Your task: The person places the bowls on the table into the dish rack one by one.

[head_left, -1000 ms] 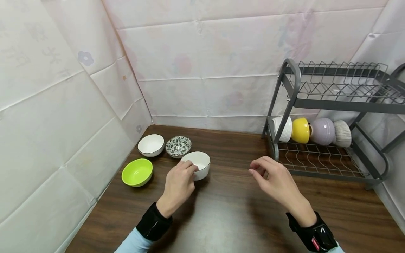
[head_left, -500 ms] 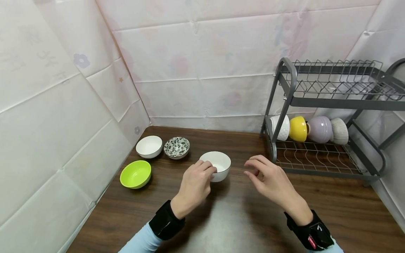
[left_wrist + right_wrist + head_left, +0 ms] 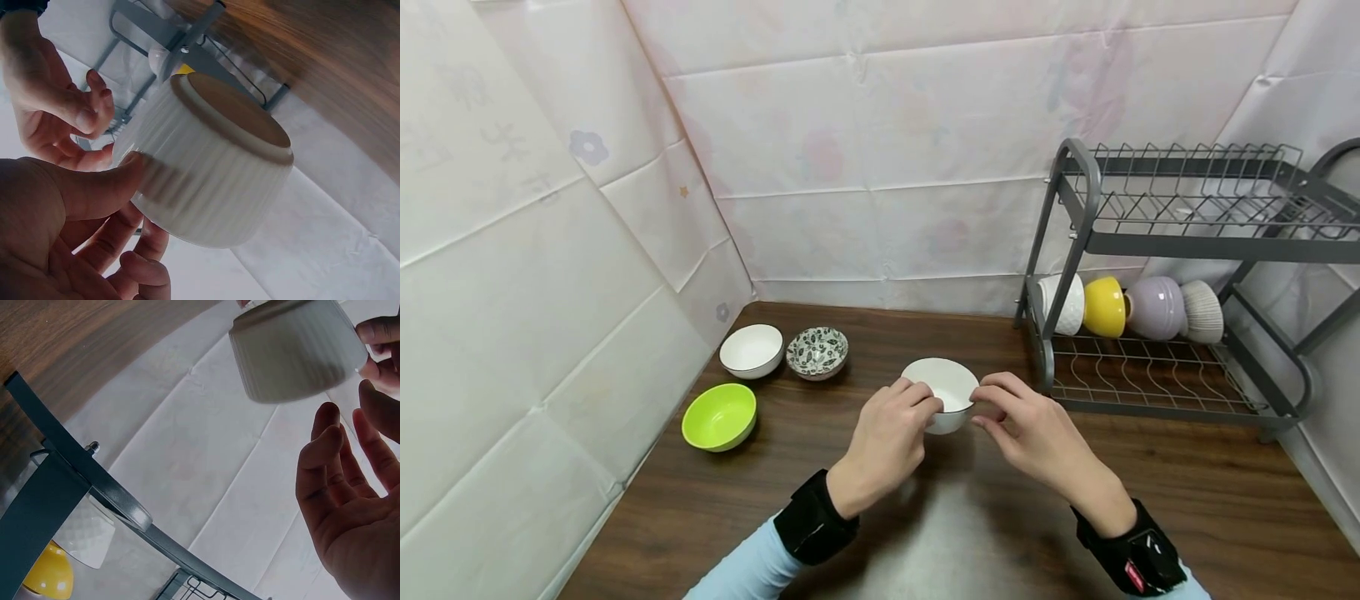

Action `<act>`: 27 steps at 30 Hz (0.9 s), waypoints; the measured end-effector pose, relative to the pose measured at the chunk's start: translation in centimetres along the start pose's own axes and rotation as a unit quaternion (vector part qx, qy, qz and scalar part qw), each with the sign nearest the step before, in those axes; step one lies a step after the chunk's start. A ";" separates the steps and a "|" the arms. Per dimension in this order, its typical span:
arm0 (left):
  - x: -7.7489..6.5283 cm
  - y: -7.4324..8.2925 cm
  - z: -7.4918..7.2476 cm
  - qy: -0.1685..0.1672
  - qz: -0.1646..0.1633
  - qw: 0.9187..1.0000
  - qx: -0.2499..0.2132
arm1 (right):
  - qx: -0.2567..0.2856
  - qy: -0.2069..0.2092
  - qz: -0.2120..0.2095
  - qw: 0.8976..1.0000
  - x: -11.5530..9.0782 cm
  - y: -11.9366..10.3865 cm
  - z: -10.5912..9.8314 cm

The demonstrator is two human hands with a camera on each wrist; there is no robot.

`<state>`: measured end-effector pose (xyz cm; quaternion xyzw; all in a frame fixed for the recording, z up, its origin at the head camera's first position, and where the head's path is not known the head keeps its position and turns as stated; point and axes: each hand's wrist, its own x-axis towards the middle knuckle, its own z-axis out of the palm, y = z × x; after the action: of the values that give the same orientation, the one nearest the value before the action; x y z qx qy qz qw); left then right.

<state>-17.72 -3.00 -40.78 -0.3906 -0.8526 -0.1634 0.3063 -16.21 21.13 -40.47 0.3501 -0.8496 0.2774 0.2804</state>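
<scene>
A white ribbed bowl (image 3: pixel 951 379) with a thin dark rim is held above the table by my left hand (image 3: pixel 886 437), which pinches its near-left rim between thumb and fingers. The left wrist view shows the thumb on the ribbed outer wall of the bowl (image 3: pixel 212 175) and its unglazed foot tilted toward the camera. My right hand (image 3: pixel 1041 433) is at the bowl's right side, fingers loosely bent and spread from the thumb. In the right wrist view its fingers (image 3: pixel 325 450) stand just short of the bowl's rim, holding nothing.
On the left of the table (image 3: pixel 730 517) sit a white bowl (image 3: pixel 752 350), a black-and-white patterned bowl (image 3: pixel 817 352) and a green bowl (image 3: pixel 720 417). A grey two-tier dish rack (image 3: pixel 1195 243) stands at right; white, yellow (image 3: pixel 1104 307), lilac and ribbed bowls lie sideways on its lower tier.
My left hand has carried the white ribbed bowl rightward, away from the other bowls, until it meets the right hand's fingertips in the head view. The right hand has shifted slightly left.
</scene>
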 end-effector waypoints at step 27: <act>2.5 1.5 0.1 0.019 0.040 0.999 -0.004 | -0.055 0.005 -0.011 0.998 0.3 0.1 -0.6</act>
<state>-17.85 -0.57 -39.18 -0.4225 -0.8297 -0.1620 0.3269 -16.29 21.50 -39.93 0.3417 -0.8586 0.2285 0.3063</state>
